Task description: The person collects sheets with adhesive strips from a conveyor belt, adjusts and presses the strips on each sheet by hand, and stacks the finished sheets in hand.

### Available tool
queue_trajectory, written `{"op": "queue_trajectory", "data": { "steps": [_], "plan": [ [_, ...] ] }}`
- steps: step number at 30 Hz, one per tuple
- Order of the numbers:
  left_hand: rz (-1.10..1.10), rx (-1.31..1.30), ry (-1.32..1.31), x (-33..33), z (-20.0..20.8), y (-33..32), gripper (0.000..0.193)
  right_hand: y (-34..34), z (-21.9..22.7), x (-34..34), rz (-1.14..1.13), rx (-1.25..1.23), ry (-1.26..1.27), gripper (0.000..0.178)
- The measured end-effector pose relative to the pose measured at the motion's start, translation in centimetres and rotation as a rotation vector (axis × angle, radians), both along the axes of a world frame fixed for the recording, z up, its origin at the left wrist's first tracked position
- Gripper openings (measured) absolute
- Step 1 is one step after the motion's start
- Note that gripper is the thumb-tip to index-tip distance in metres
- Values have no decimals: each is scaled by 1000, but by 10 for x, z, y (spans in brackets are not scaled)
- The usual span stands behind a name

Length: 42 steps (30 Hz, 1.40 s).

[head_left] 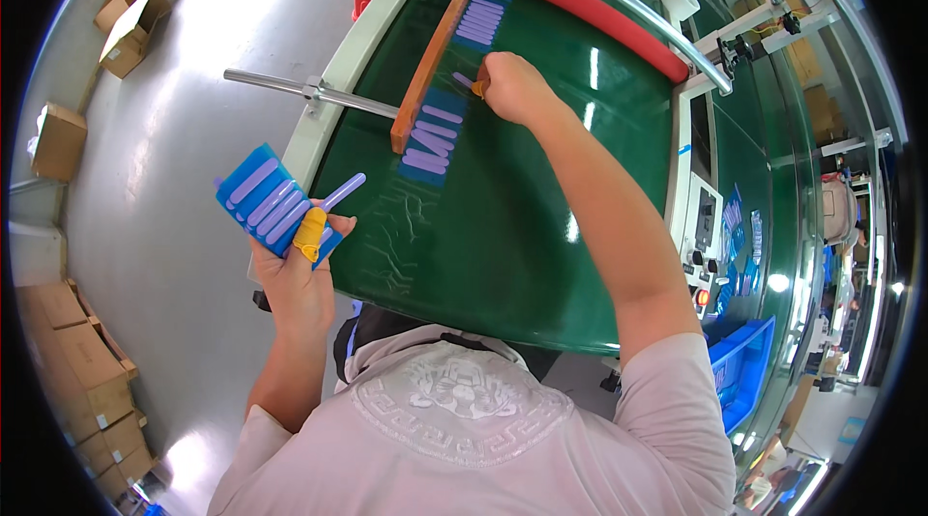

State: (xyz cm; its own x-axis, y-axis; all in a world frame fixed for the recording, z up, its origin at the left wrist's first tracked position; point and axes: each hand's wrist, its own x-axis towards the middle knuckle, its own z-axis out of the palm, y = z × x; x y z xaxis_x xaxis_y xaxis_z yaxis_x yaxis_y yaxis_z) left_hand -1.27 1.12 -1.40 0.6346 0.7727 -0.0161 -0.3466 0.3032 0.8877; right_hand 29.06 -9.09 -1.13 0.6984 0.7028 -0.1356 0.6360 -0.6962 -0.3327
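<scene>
My left hand (298, 286) is closed round a blue tray (253, 153) with several lavender sticks lying across it. A yellow finger cover sits on its thumb. A single lavender stick (343, 191) juts out beside that thumb, toward the belt. Over the green conveyor belt (512, 245), my right hand (517, 89) is closed in a pinch, also with a yellow finger cover. A lavender stick (464, 79) shows at its fingertips. Below those fingertips lies a blue tray (422, 166) with several lavender sticks, some slanted. Farther up rests another blue tray (466, 41) of neatly lined sticks.
A wooden guide bar (437, 57) runs along the trays' left side, held by metal rods (353, 100). A red roller (570, 6) crosses the belt's far end. At the right are a control box (701, 226) and a blue bin (742, 371). Cardboard boxes (87, 361) stand at the left.
</scene>
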Motion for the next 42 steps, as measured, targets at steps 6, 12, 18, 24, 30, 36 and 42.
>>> {"op": "queue_trajectory", "data": {
  "steps": [6, 12, 18, 24, 30, 36, 42],
  "plan": [
    [3, 13, 6, 0, 0, -1, 16, -8, -14, -2, 42, 89, -55, 14],
    [-9, 0, -10, -2, 2, -3, 19, 1, 2, -2, -82, 49, 75, 16],
    [-1, -19, -9, -6, 0, -2, 21, 6, 15, 6, 69, -118, 55, 20],
    [-3, -14, -12, -7, -1, -3, 18, 9, 17, 2, 101, -232, 9, 19],
    [-1, -36, -14, -8, -5, 1, 18, -10, 20, -2, 124, 223, 315, 17],
    [-6, -32, -12, -2, 2, -2, 19, 14, 21, -8, 280, -1, 255, 29],
    [-3, -24, 10, -8, -6, 3, 20, 21, 17, -10, 180, -29, 322, 27]
  ]
}}
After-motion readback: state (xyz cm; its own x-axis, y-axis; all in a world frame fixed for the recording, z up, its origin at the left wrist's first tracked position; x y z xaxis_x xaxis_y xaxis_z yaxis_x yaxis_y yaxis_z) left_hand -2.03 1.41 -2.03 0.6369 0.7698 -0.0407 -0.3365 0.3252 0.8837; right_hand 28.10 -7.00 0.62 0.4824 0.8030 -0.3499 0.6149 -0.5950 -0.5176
